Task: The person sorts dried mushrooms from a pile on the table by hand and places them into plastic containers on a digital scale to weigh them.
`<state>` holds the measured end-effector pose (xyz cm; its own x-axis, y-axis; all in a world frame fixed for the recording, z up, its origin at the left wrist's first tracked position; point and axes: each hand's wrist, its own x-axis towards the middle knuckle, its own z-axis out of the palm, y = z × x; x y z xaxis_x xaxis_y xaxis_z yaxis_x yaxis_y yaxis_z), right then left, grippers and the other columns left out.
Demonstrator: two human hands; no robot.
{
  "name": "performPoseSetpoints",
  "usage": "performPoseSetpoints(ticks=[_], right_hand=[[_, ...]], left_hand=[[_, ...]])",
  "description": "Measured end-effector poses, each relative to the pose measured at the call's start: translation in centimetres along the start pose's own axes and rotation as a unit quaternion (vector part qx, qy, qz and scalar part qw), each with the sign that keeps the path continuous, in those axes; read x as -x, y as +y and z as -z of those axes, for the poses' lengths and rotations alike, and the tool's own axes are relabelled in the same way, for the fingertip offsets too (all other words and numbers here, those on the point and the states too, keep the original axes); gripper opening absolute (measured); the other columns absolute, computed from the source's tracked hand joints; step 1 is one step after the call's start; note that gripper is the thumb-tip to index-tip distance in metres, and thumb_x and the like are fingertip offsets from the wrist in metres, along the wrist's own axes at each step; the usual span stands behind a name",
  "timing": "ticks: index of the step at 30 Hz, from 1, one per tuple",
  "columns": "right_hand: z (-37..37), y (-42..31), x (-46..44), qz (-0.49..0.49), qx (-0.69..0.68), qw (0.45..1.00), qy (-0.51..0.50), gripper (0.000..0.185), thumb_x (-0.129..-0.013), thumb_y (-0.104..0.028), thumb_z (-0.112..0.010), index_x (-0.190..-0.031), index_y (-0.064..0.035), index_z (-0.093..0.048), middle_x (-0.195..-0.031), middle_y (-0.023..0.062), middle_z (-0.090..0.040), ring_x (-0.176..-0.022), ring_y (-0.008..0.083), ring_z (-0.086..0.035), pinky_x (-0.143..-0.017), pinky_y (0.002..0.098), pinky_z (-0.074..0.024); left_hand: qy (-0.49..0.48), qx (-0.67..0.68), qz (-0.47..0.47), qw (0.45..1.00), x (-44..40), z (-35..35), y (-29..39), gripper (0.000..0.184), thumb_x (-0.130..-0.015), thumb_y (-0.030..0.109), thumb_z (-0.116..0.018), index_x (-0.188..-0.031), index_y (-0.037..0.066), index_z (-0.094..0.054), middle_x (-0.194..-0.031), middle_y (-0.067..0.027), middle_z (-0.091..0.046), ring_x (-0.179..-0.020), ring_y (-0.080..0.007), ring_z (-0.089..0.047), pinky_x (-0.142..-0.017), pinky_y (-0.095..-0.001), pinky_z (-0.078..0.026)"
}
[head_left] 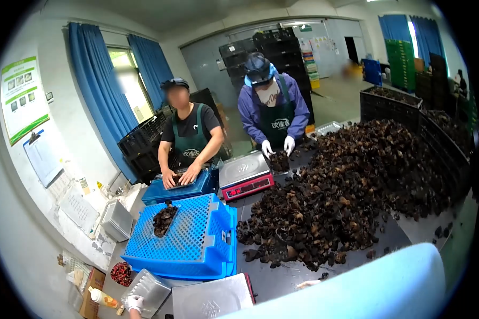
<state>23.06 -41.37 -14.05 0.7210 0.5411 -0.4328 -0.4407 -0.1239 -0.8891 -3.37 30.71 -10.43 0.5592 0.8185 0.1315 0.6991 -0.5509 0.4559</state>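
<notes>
My left hand point(135, 303), in a white glove, is at the bottom edge with its fingers closed on the near edge of a stack of clear plastic trays point(148, 290). Beside the stack, a scale with a flat metal top point(212, 299) stands on the table. A large pale blue sleeve point(378, 282) fills the lower right foreground. Just past its upper edge, a few fingertips of what appears to be my right hand point(307, 284) show near loose dark wood ear mushrooms point(324, 207). The sleeve hides the rest of that hand, so its grip is not visible.
An upturned blue crate point(170, 250) carries a tray of mushrooms point(164, 220). Across the table, two aproned people handle mushrooms beside a red scale point(246, 175). A bottle point(102, 297) and red item point(121, 273) sit at left. Black crates point(391, 103) border the pile.
</notes>
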Motion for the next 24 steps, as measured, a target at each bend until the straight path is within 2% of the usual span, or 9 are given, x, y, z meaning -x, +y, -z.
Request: performPoseSetpoints(ticks=[1,4,5,8,10,11,14,17,24], right_hand=[[-0.6,0.5,0.7,0.029,0.004,0.999,0.013,0.029,-0.098,-0.015,-0.056,-0.122,0.0011,-0.063,-0.101,0.0063,-0.07,-0.082,0.0078,-0.06,-0.077,0.0226,-0.0506],[-2.3,-5.9,5.1,0.014,0.118,0.993,0.027,0.03,-0.098,-0.017,-0.056,-0.121,0.0001,-0.063,-0.102,0.0059,-0.07,-0.086,0.0112,-0.062,-0.081,0.0261,-0.0506],[-2.2,-5.7,5.6,0.078,0.147,0.986,0.031,0.031,-0.097,-0.018,-0.057,-0.121,-0.0002,-0.063,-0.101,0.0068,-0.07,-0.087,0.0122,-0.062,-0.081,0.0264,-0.0503],[-2.2,-3.4,6.7,0.126,0.171,0.977,0.028,0.032,-0.093,-0.019,-0.06,-0.12,-0.0021,-0.063,-0.099,0.0084,-0.07,-0.087,0.0139,-0.064,-0.081,0.0268,-0.05],[-2.4,-2.6,8.2,0.138,0.253,0.957,0.021,0.03,-0.092,-0.019,-0.059,-0.119,-0.0049,-0.065,-0.103,0.0111,-0.07,-0.093,0.0208,-0.067,-0.084,0.0313,-0.0519],[-2.5,-1.1,8.4,0.152,0.252,0.956,0.014,0.029,-0.091,-0.018,-0.06,-0.117,-0.0052,-0.066,-0.1,0.0102,-0.07,-0.088,0.0207,-0.066,-0.082,0.0322,-0.052],[-2.7,0.8,10.1,0.176,0.268,0.947,0.008,0.026,-0.09,-0.017,-0.061,-0.113,-0.0062,-0.067,-0.093,0.0086,-0.068,-0.08,0.021,-0.064,-0.076,0.034,-0.0518],[-0.8,0.4,10.4,0.26,0.314,0.911,0.055,0.022,-0.086,-0.014,-0.061,-0.106,-0.0068,-0.068,-0.092,0.0109,-0.067,-0.082,0.0296,-0.061,-0.076,0.0395,-0.0496],[5.9,0.2,4.8,0.386,0.453,0.772,0.223,0.04,-0.077,-0.009,-0.066,-0.117,-0.0123,-0.064,-0.119,0.0105,-0.06,-0.108,0.0311,-0.056,-0.091,0.0415,-0.0473]], left_hand=[[0.083,-0.047,0.005,0.995,1.6,-0.5,2.1,0.01,-0.073,0.013,-0.073,-0.074,0.003,-0.075,-0.067,-0.0116,-0.07,-0.062,-0.019,-0.065,-0.066,-0.0333,-0.052],[0.046,-0.095,0.089,0.99,2.6,1.2,5.9,0.014,-0.081,0.017,-0.069,-0.081,0.003,-0.072,-0.073,-0.0135,-0.069,-0.066,-0.0236,-0.064,-0.065,-0.0377,-0.051],[0.208,-0.147,0.097,0.962,4.1,0.9,8.4,0.015,-0.086,0.018,-0.065,-0.089,0.004,-0.07,-0.078,-0.0146,-0.067,-0.07,-0.0263,-0.063,-0.066,-0.0395,-0.049],[0.294,-0.146,-0.002,0.945,10.0,2.7,16.5,0.018,-0.097,0.018,-0.052,-0.104,0.006,-0.062,-0.092,-0.0159,-0.061,-0.082,-0.0334,-0.058,-0.072,-0.0423,-0.046],[0.36,-0.047,-0.191,0.912,11.2,0.3,15.4,0.015,-0.098,0.012,-0.047,-0.099,0.002,-0.059,-0.093,-0.0159,-0.057,-0.082,-0.0327,-0.056,-0.074,-0.0417,-0.044],[0.203,0.121,-0.144,0.961,15.4,1.1,19.4,0.011,-0.097,0.004,-0.046,-0.096,0.0,-0.056,-0.095,-0.0166,-0.054,-0.085,-0.0333,-0.053,-0.079,-0.0402,-0.044],[0.12,0.006,-0.394,0.911,23.8,0.0,22.3,0.008,-0.091,-0.002,-0.05,-0.097,0.0,-0.056,-0.095,-0.0157,-0.053,-0.088,-0.0343,-0.051,-0.088,-0.0445,-0.041],[-0.101,-0.04,-0.387,0.915,26.6,-1.1,18.7,0.022,-0.083,0.002,-0.058,-0.105,0.0,-0.058,-0.103,-0.0192,-0.055,-0.099,-0.0373,-0.052,-0.096,-0.0492,-0.039],[0.03,0.035,-0.416,0.908,33.5,0.7,32.3,0.037,-0.081,0.004,-0.063,-0.118,0.002,-0.059,-0.118,-0.0202,-0.054,-0.109,-0.0383,-0.053,-0.098,-0.0484,-0.041]])
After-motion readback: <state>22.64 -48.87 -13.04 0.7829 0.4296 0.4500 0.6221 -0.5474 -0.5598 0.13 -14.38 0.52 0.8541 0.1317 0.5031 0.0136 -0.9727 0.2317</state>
